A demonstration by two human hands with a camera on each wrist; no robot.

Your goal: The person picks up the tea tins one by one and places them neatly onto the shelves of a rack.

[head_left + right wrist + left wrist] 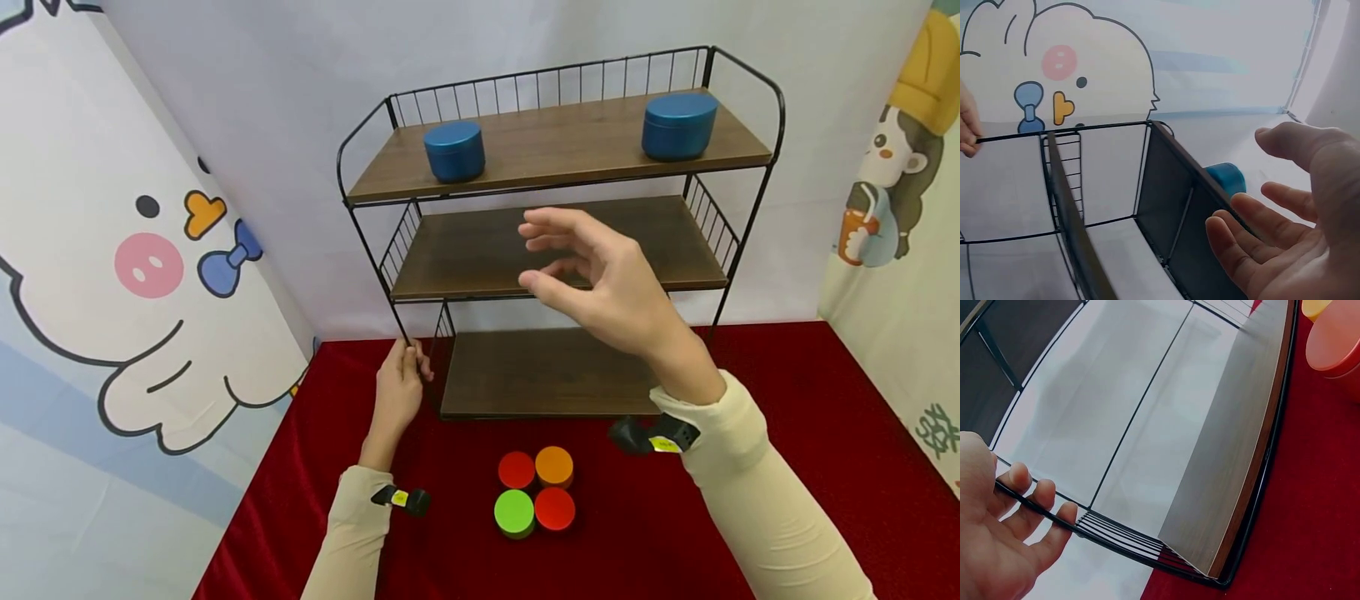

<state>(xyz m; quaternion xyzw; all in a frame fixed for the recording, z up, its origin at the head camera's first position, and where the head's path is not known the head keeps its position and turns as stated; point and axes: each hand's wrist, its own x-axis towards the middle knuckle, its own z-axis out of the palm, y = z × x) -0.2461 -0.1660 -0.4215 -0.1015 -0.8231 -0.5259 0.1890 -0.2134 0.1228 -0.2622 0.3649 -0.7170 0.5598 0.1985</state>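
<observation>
Tins near: four round tins [535, 492] in a tight square on the red counter [787, 467]; two red, one orange, one green
Left hand [397, 392]: grip closed around the rack's front left leg
Rack [555, 250]: upright, three shelves, long axis left-right
Right hand [600, 283]: grip relaxed, holding nothing, before middle shelf
Top shelf: two blue tins [454, 151]

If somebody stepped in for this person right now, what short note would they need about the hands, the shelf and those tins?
Left hand: grips the shelf rack by its front left leg, low down.
Right hand: open, empty, raised in front of the middle shelf.
Done: two blue tins stand on the top shelf.
Left: four round tins, two red, one orange, one green, sit clustered on the red cloth in front of the rack. Middle and bottom shelves hold nothing.
</observation>
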